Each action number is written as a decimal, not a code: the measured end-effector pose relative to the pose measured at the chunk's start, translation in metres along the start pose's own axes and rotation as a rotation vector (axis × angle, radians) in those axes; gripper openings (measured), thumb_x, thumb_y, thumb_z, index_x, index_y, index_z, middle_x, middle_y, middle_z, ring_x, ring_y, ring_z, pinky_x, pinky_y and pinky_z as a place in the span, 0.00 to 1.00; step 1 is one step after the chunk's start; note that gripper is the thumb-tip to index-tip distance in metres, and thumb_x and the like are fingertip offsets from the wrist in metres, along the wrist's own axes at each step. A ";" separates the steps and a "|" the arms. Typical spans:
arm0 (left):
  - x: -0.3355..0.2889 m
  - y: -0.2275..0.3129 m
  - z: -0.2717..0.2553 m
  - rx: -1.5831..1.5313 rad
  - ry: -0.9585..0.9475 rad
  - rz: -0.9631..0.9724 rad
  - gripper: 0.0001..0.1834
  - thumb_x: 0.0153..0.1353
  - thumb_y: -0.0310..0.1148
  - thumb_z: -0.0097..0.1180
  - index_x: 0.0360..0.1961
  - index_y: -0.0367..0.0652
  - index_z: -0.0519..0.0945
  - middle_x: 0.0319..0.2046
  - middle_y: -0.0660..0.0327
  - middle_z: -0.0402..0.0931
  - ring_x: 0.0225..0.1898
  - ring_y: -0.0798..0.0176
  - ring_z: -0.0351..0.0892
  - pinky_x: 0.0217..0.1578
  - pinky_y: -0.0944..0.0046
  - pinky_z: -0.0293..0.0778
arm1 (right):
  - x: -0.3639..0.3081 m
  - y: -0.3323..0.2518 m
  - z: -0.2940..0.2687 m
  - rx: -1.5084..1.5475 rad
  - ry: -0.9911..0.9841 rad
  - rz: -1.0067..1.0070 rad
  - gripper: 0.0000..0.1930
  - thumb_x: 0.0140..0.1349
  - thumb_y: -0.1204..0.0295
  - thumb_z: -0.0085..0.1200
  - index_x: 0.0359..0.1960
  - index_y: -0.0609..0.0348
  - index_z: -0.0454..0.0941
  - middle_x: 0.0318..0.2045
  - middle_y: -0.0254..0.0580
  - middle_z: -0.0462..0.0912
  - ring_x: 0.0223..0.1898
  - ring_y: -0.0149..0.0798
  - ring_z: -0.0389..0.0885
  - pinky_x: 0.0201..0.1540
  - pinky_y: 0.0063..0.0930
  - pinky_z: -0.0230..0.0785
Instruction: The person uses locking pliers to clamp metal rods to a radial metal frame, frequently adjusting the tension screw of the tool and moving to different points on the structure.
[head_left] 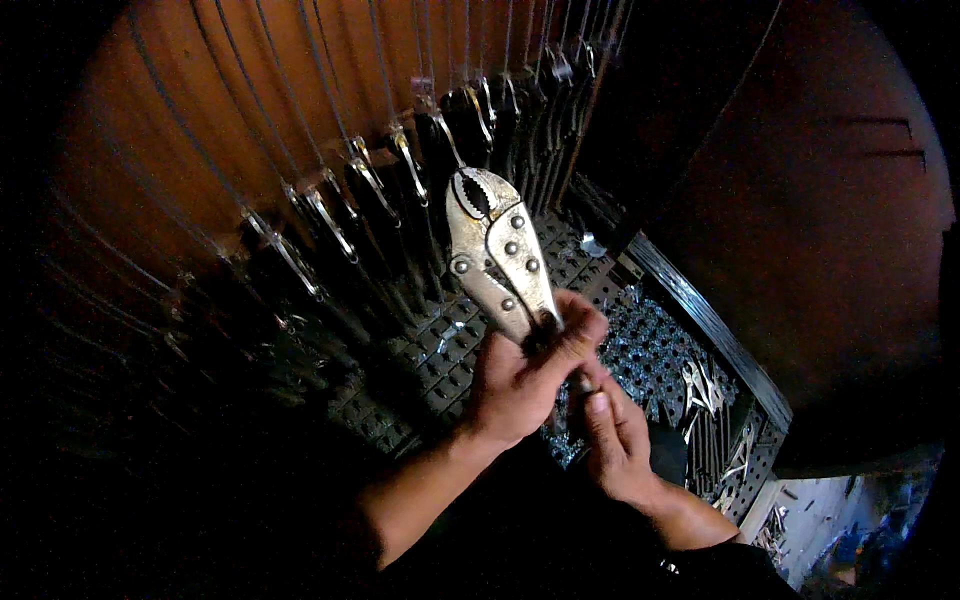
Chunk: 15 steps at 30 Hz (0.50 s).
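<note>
**Locking pliers held up over the perforated counter**

We are looking down at a pair of locking pliers (497,250), held nose-up in front of us, toothed jaws at the top and slightly parted. Our left hand (520,375) has its fingers clenched round the lower body of the tool, thumb across the front, which keeps the riveted side plates facing us and the head well clear of the surface below. Our right hand (615,435) sits just beneath and to the right, its fingers curled in at the bottom end of the handles (the very end is hidden between the two hands, so we cannot tell exactly what those fingertips pinch). That low grip puts it where the adjusting end of such a tool would sit, we judge.

Behind the pliers hangs a row of similar tools (400,170), dark handles and bright jaws side by side on long rods against a brown wall (250,80), each spaced so it stays apart from its neighbour. Below lies the perforated counter (450,350), and to the right a heap of small shiny metal parts (650,345), near our hands but not touching them.
</note>
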<state>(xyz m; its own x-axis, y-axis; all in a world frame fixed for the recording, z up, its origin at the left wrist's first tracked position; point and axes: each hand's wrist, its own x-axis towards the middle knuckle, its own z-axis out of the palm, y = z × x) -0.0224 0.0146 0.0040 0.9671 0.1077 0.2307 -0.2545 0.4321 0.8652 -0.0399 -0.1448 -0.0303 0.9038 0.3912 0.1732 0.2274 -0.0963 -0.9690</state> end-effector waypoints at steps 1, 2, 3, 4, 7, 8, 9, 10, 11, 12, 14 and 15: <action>0.000 -0.002 0.000 0.129 -0.032 0.063 0.13 0.69 0.38 0.61 0.39 0.38 0.77 0.30 0.62 0.78 0.32 0.72 0.77 0.35 0.71 0.73 | -0.003 -0.001 -0.007 -0.060 -0.006 -0.012 0.12 0.77 0.69 0.39 0.39 0.64 0.71 0.23 0.38 0.72 0.23 0.33 0.69 0.28 0.33 0.64; -0.006 -0.001 0.005 -0.034 -0.010 -0.084 0.16 0.67 0.36 0.64 0.47 0.35 0.77 0.34 0.61 0.81 0.36 0.72 0.79 0.39 0.72 0.74 | -0.005 0.004 -0.011 -0.153 0.032 -0.016 0.11 0.76 0.69 0.39 0.38 0.64 0.71 0.22 0.42 0.72 0.22 0.37 0.70 0.26 0.36 0.63; -0.014 -0.006 0.008 -0.059 0.056 -0.151 0.15 0.68 0.28 0.60 0.53 0.37 0.74 0.39 0.62 0.80 0.39 0.68 0.82 0.44 0.67 0.77 | -0.005 0.006 -0.015 -0.247 0.069 -0.016 0.11 0.76 0.70 0.39 0.38 0.64 0.71 0.21 0.46 0.72 0.20 0.41 0.71 0.25 0.39 0.62; -0.020 -0.010 0.001 0.065 0.025 -0.225 0.16 0.68 0.29 0.60 0.53 0.37 0.74 0.37 0.64 0.79 0.36 0.70 0.80 0.39 0.69 0.77 | 0.002 -0.001 -0.015 -0.387 0.114 -0.147 0.11 0.76 0.71 0.40 0.36 0.63 0.71 0.20 0.50 0.72 0.18 0.49 0.71 0.23 0.42 0.60; -0.016 0.025 0.001 0.355 -0.001 -0.409 0.07 0.69 0.35 0.60 0.36 0.43 0.81 0.19 0.76 0.69 0.20 0.81 0.61 0.21 0.73 0.56 | 0.002 -0.003 -0.018 -0.425 0.140 -0.097 0.15 0.77 0.68 0.38 0.33 0.63 0.70 0.18 0.48 0.69 0.19 0.47 0.70 0.23 0.39 0.60; -0.014 0.020 -0.003 0.375 -0.013 -0.362 0.07 0.69 0.34 0.59 0.35 0.43 0.81 0.19 0.76 0.67 0.20 0.81 0.59 0.21 0.73 0.54 | 0.001 0.008 -0.017 -0.198 0.183 0.020 0.19 0.77 0.62 0.39 0.31 0.62 0.71 0.17 0.40 0.67 0.18 0.37 0.66 0.23 0.34 0.57; -0.015 0.015 -0.007 0.403 -0.011 -0.306 0.07 0.70 0.34 0.58 0.35 0.44 0.81 0.19 0.77 0.66 0.20 0.82 0.57 0.21 0.73 0.53 | 0.004 0.009 -0.016 0.091 0.160 0.198 0.23 0.77 0.54 0.38 0.29 0.58 0.72 0.17 0.32 0.66 0.19 0.29 0.62 0.22 0.28 0.52; -0.016 0.008 -0.011 0.349 0.000 -0.256 0.07 0.70 0.33 0.57 0.35 0.44 0.81 0.19 0.78 0.65 0.20 0.82 0.57 0.21 0.73 0.52 | 0.005 0.002 -0.015 0.198 0.118 0.314 0.24 0.77 0.52 0.38 0.28 0.56 0.71 0.16 0.30 0.64 0.18 0.28 0.59 0.22 0.27 0.50; -0.018 0.001 -0.016 0.296 0.010 -0.207 0.07 0.71 0.33 0.56 0.34 0.44 0.80 0.19 0.78 0.64 0.20 0.83 0.56 0.21 0.74 0.52 | 0.009 -0.008 -0.013 0.306 0.075 0.429 0.24 0.76 0.49 0.37 0.27 0.53 0.70 0.16 0.28 0.62 0.17 0.28 0.57 0.22 0.26 0.48; -0.017 -0.001 -0.017 0.252 0.009 -0.229 0.08 0.71 0.33 0.55 0.34 0.45 0.80 0.19 0.78 0.64 0.21 0.83 0.57 0.21 0.75 0.52 | 0.013 -0.007 -0.017 0.616 0.000 0.562 0.24 0.76 0.48 0.37 0.27 0.51 0.69 0.15 0.26 0.59 0.17 0.28 0.55 0.21 0.26 0.48; -0.016 0.008 -0.018 0.178 -0.026 -0.348 0.10 0.72 0.34 0.54 0.31 0.45 0.77 0.18 0.77 0.64 0.21 0.81 0.60 0.22 0.75 0.56 | 0.021 -0.003 -0.027 1.062 -0.137 0.794 0.24 0.75 0.47 0.38 0.26 0.48 0.65 0.15 0.24 0.54 0.15 0.29 0.49 0.20 0.26 0.47; -0.013 0.005 -0.024 0.351 -0.070 -0.297 0.09 0.73 0.33 0.53 0.36 0.42 0.78 0.22 0.73 0.71 0.25 0.78 0.69 0.28 0.73 0.66 | 0.022 0.005 -0.031 1.220 -0.210 0.825 0.26 0.75 0.44 0.35 0.29 0.51 0.69 0.14 0.24 0.55 0.15 0.28 0.50 0.20 0.26 0.49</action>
<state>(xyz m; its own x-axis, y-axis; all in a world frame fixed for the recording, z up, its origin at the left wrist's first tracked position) -0.0364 0.0372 -0.0053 0.9987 -0.0411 -0.0305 0.0347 0.1049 0.9939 -0.0077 -0.1652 -0.0254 0.5314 0.7414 -0.4097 -0.8429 0.4146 -0.3430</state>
